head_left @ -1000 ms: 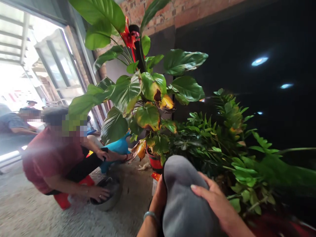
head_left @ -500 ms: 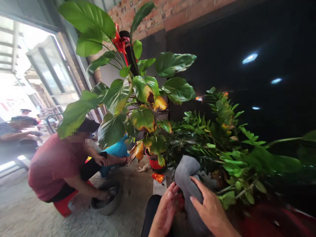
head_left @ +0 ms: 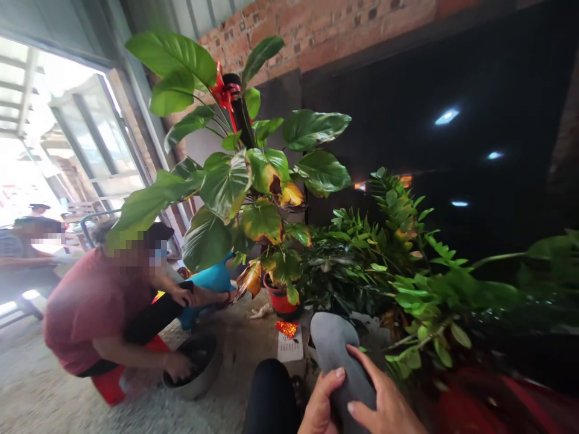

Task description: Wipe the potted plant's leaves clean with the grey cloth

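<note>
A grey shoe insole [head_left: 333, 340], long and rounded at its upper end, is held up in front of my lap, its broad face toward me. My left hand [head_left: 320, 402] grips its left edge with the thumb lying on the face and the fingers hidden behind. From the right, my right hand [head_left: 382, 395] closes around the other edge, one finger along the side and the thumb on the surface. The insole's lower end is partly hidden between the hands and the bottom of the view.
A tall leafy plant in a red pot [head_left: 283, 299] stands ahead, with bushy green plants [head_left: 407, 283] to the right. A printed paper [head_left: 290, 349] lies on the floor. At left a seated person [head_left: 97, 307] reaches into a grey basin [head_left: 193, 389]. My dark-clothed knee [head_left: 272, 395] is below.
The insole, bent over at its top before, now lies flatter. My left hand has moved from beside it onto its edge, thumb on the face. The other person's hand has shifted in the basin.
</note>
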### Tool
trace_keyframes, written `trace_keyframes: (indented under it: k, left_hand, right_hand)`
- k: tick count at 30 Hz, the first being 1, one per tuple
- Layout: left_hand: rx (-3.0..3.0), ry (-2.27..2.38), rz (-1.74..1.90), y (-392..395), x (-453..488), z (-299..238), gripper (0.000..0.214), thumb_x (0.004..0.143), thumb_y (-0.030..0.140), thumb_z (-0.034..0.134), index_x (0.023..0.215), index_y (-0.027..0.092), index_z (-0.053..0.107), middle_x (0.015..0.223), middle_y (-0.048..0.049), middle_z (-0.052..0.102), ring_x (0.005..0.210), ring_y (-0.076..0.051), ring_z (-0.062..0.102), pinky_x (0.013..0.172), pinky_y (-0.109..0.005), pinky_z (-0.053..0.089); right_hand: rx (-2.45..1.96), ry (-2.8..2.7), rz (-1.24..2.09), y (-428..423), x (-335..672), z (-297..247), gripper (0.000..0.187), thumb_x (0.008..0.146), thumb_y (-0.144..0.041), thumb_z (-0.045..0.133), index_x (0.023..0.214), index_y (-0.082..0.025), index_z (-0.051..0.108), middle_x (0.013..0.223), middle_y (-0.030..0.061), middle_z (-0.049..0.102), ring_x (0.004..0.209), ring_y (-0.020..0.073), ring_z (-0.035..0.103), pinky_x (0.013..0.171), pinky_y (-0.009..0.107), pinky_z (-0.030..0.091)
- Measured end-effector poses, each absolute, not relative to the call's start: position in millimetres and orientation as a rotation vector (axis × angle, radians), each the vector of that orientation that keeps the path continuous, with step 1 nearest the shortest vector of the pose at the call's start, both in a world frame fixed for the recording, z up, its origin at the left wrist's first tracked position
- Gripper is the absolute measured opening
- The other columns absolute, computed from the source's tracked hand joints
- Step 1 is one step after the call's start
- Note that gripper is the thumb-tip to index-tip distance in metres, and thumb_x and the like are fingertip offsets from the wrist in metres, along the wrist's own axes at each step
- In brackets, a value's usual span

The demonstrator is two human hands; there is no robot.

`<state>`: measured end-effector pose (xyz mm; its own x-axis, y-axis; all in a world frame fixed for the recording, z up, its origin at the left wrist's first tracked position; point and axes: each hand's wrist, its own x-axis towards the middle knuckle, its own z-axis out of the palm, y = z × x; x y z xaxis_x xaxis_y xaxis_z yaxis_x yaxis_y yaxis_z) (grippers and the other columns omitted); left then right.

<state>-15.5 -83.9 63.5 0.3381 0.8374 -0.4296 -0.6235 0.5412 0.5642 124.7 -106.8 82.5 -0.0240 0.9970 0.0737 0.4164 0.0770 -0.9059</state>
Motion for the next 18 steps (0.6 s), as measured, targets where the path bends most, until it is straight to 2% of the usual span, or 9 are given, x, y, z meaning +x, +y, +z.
trace_keyframes:
  k: [4,7,9,13,15,18]
  left_hand:
    - [0.214,0.842,1.029,-89,-11,74,0.027,0.046,0.021,0.084,0.067,0.018,0.067,0.075,-0.0090,0.071,0.096,-0.033,0.066,0.094,-0.042,0.047]
    - [0.152,0.847,1.020,-97,-5,77,0.024,0.051,0.023,0.082,0.069,0.017,0.067,0.080,-0.0116,0.071,0.101,-0.035,0.065,0.095,-0.045,0.047]
    - [0.135,0.813,0.982,-105,0,78,0.030,0.048,0.030,0.085,0.069,0.016,0.067,0.082,-0.0143,0.072,0.104,-0.038,0.064,0.094,-0.048,0.048]
    - [0.141,0.803,0.950,-116,3,77,0.048,0.036,0.039,0.089,0.072,0.013,0.070,0.086,-0.0172,0.074,0.105,-0.041,0.064,0.093,-0.047,0.050]
    - [0.139,0.807,0.988,-116,-1,77,0.046,0.037,0.038,0.089,0.071,0.014,0.069,0.085,-0.0156,0.075,0.107,-0.039,0.064,0.093,-0.044,0.051]
    - [0.186,0.815,0.996,-109,-11,75,0.043,0.043,0.040,0.086,0.073,0.015,0.068,0.088,-0.0143,0.075,0.108,-0.038,0.064,0.095,-0.045,0.050]
  right_hand:
    - [-1.605,-1.254,0.768,-115,129,78,0.056,0.055,-0.037,0.068,0.110,-0.026,0.068,0.112,0.0080,0.073,0.109,0.0347,0.065,0.097,0.044,0.048]
    - [-1.651,-1.029,0.789,-122,135,75,0.056,0.047,-0.048,0.072,0.098,-0.026,0.069,0.099,0.0098,0.075,0.102,0.0372,0.066,0.092,0.046,0.049]
    - [-1.618,-0.915,0.969,-130,136,73,0.059,0.047,-0.054,0.072,0.098,-0.024,0.069,0.097,0.0102,0.076,0.103,0.0372,0.066,0.091,0.046,0.050]
    - [-1.395,-0.845,1.435,-146,129,71,0.056,0.064,-0.062,0.064,0.101,-0.020,0.071,0.099,0.0122,0.076,0.107,0.0365,0.065,0.091,0.047,0.050]
    - [-1.347,-0.845,1.458,-151,128,70,0.056,0.065,-0.062,0.065,0.102,-0.022,0.072,0.102,0.0128,0.076,0.113,0.0372,0.062,0.094,0.048,0.048]
    - [-1.361,-0.881,1.318,-157,137,66,0.059,0.056,-0.059,0.073,0.105,-0.027,0.072,0.106,0.0113,0.075,0.120,0.0386,0.057,0.100,0.050,0.044]
